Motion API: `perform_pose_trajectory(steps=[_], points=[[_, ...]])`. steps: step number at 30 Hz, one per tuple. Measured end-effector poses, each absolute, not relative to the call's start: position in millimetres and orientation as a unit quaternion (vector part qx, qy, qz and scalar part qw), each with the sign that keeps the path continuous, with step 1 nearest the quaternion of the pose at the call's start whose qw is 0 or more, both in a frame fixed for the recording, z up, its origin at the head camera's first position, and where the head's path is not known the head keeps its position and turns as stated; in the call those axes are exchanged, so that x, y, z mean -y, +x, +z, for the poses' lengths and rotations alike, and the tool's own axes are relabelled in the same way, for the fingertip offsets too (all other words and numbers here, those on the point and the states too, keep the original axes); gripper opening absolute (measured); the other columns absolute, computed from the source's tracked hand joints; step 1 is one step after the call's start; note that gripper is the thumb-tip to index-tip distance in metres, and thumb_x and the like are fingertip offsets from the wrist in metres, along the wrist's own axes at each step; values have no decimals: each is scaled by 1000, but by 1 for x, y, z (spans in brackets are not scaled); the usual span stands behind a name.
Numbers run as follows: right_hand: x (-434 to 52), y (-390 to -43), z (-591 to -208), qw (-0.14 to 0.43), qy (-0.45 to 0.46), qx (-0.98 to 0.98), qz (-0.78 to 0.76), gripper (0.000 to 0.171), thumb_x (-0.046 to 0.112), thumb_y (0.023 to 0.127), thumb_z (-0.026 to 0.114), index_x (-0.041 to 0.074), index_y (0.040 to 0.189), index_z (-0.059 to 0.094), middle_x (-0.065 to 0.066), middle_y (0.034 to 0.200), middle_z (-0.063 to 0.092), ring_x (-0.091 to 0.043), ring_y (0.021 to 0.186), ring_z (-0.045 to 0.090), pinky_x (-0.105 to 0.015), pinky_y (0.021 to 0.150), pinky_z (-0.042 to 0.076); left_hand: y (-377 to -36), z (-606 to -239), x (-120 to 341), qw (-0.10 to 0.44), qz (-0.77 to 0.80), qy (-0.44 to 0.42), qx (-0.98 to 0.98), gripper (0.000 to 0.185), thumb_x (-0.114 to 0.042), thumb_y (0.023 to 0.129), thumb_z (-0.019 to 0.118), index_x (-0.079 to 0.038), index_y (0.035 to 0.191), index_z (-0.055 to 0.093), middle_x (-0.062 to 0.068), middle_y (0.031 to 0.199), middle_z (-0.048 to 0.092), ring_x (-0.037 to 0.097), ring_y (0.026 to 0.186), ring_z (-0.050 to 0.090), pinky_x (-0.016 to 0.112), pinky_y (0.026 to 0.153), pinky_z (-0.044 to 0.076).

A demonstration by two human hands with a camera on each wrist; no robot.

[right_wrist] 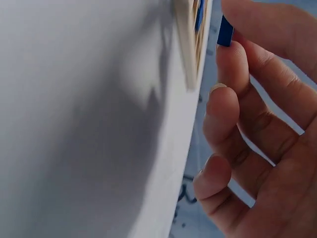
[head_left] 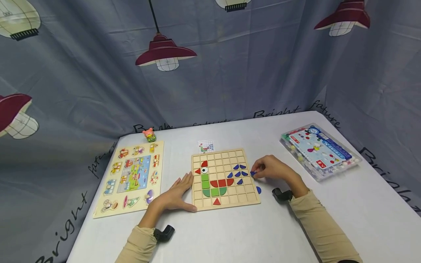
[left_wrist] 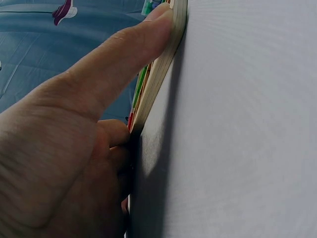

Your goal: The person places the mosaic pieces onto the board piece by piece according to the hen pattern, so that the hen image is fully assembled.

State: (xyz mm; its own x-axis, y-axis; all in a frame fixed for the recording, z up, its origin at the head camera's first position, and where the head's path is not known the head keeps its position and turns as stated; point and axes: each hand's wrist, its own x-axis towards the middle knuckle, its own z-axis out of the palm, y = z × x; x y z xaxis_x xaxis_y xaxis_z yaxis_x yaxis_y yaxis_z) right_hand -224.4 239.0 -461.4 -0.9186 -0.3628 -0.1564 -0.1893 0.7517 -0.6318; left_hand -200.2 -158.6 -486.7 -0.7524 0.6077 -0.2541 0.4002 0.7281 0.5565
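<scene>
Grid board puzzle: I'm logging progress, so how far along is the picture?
On the grid board the red, green and white pieces form a bird's head, neck and body, and five blue pieces sit to its right. The right hand pinches a blue piece at the board's right edge; the left hand steadies the left edge. One blue piece waits on the table; many squares are bare.

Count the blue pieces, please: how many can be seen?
7. Five lie on the grid board at its right side, one is pinched in the right hand, and one lies on the table right of the board. The hand may hide more.
</scene>
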Motion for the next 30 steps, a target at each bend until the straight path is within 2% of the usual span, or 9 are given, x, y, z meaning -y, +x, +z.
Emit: perform_pose_trajectory(steps=[9,17,30], points=[[-207,-213,-459,160,-146,-928,-304,10,9,74,80,9,81,73,4,65,61,-9,61,51,-21,56,41,-199,-485,158,215,245,277,-904,123,-54,70,81,-4,156,10,12,165,4,27,154,1,49,126,3],[-201,-211,-462,144,-122,-940,-286,11,9,73,81,10,77,71,3,64,61,-11,60,51,-24,58,39,-199,-484,158,214,243,276,-905,123,-54,70,81,-3,156,10,13,165,4,27,154,1,49,126,3],[-196,-209,-461,129,-121,-944,-280,12,12,72,83,9,76,72,3,64,63,-10,58,52,-23,55,42,-201,-486,159,213,236,281,-906,123,-55,70,81,-3,156,9,12,165,3,27,154,0,49,126,2]])
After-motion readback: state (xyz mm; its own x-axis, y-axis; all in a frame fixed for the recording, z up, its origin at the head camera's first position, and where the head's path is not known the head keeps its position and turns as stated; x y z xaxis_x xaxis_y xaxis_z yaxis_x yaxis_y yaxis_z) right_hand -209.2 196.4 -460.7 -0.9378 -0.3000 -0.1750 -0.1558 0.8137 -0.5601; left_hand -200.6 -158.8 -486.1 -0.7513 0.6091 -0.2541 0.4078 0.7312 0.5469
